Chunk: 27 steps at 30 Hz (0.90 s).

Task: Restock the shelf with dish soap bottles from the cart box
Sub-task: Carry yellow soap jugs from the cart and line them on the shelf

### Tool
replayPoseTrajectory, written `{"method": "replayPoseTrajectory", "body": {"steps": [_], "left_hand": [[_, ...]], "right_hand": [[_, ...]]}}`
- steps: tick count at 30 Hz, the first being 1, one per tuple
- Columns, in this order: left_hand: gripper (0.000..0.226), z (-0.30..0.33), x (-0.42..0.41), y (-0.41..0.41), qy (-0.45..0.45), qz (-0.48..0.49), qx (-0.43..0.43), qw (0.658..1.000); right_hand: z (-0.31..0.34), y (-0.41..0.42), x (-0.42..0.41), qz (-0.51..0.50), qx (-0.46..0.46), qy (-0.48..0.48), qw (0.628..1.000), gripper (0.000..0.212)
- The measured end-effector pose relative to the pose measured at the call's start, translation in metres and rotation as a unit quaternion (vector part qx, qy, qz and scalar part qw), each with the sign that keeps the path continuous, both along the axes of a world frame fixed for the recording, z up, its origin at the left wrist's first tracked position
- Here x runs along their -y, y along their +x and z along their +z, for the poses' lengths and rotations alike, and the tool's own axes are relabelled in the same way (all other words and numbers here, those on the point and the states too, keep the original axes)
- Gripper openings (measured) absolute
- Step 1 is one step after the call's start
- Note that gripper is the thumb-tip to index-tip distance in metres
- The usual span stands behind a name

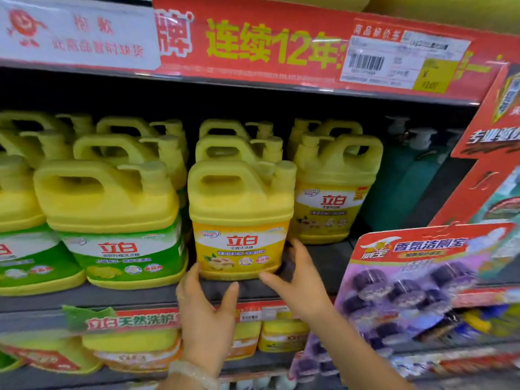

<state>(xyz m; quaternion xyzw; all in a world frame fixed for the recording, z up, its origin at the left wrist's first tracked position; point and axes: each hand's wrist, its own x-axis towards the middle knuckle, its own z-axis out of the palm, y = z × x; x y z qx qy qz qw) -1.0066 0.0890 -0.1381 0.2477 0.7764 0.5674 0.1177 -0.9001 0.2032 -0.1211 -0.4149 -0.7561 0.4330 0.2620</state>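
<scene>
Hands spread wide at the base of a yellow dish soap bottle (240, 220) standing upright on the shelf (323, 266). Left hand (206, 313) touches its lower left corner; right hand (298, 280) its lower right.

Both hands at the base of a yellow dish soap bottle on the shelf

The left hand (206, 313) and right hand (298, 280) are spread open at the bottom corners of the yellow-labelled dish soap bottle (240, 220), fingertips touching or just beside its base, which stands upright at the front edge of the shelf (323, 266). Green-labelled bottles (118, 220) stand just beside it on the left, more yellow bottles behind and to the right. A purple hanging pack (408, 280) overlaps the shelf's right end.
</scene>
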Motion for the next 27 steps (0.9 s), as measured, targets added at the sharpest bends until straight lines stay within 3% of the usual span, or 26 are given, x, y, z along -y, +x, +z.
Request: {"method": "replayPoseTrajectory", "body": {"steps": [2,6,12,20,23,27], "left_hand": [[0.065,-0.001,0.006,0.019,-0.010,-0.019,-0.023,0.999],[0.057,-0.001,0.007,0.050,-0.059,-0.170,-0.098,0.979],[0.070,-0.005,-0.012,0.116,-0.202,-0.340,-0.262,0.880],[0.075,-0.001,-0.042,0.315,-0.251,-0.470,-0.416,0.737],[0.069,0.006,-0.048,0.405,-0.214,-0.512,-0.477,0.682],[0.061,0.015,-0.045,0.518,-0.180,-0.578,-0.495,0.623]], "right_hand": [[-0.004,0.013,0.007,-0.022,0.030,0.030,0.999,0.086],[-0.004,0.044,0.021,0.023,0.076,0.094,0.992,0.062],[-0.013,0.132,0.040,0.082,0.150,0.092,0.981,0.048],[-0.019,0.355,0.065,-0.100,0.300,0.103,0.943,0.061],[-0.011,0.450,0.084,-0.166,0.334,0.096,0.923,0.059],[0.004,0.564,0.113,-0.261,0.354,0.055,0.896,0.055]]}}
